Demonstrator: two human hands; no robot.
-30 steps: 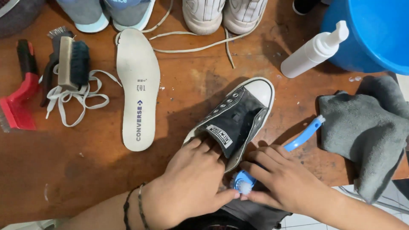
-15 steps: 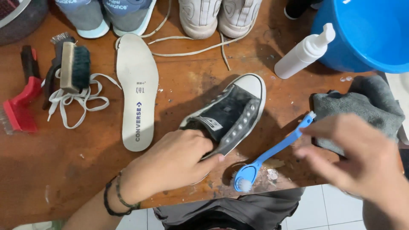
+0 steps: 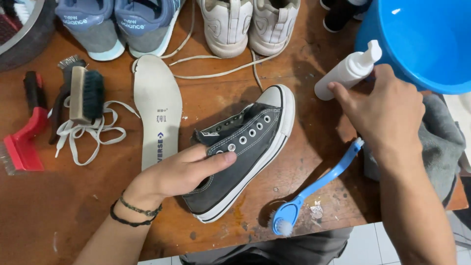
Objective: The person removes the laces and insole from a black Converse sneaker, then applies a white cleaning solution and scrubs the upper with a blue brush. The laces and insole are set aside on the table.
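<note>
My left hand (image 3: pixel 179 172) is clamped on the black canvas sneaker (image 3: pixel 245 147), fingers laid over its side by the eyelets and thumb tucked at the collar, holding it tipped on its edge in the middle of the wooden table (image 3: pixel 64 211), the white toe cap pointing away from me and the white sole edge facing my right. Two cord bracelets sit on that wrist. My right hand (image 3: pixel 387 110) is well apart from the left, reached out toward the far right of the table with the fingers loosely spread; the fingertips touch the white pump bottle (image 3: pixel 346 72), which lies tilted against the blue bucket (image 3: pixel 422 39), but the hand is not closed on it. Below that arm the blue long-handled brush (image 3: pixel 319 184) lies loose on the table, its round bristle head near the table's front edge with a dab of foam beside it, nobody holding it. A grey cloth (image 3: pixel 441 142) is bunched under and beside my right wrist. Left of the sneaker lies a white insole (image 3: pixel 157 105), just beside my left hand's knuckles, and further left a heap of white laces (image 3: pixel 88 130) with a wooden-backed dark brush (image 3: pixel 86 93) on top and a red-handled brush (image 3: pixel 22 142) near the table edge. Along the far edge stand a pair of blue-grey trainers (image 3: pixel 117 22) and a pair of cream trainers (image 3: pixel 245 24).
</note>
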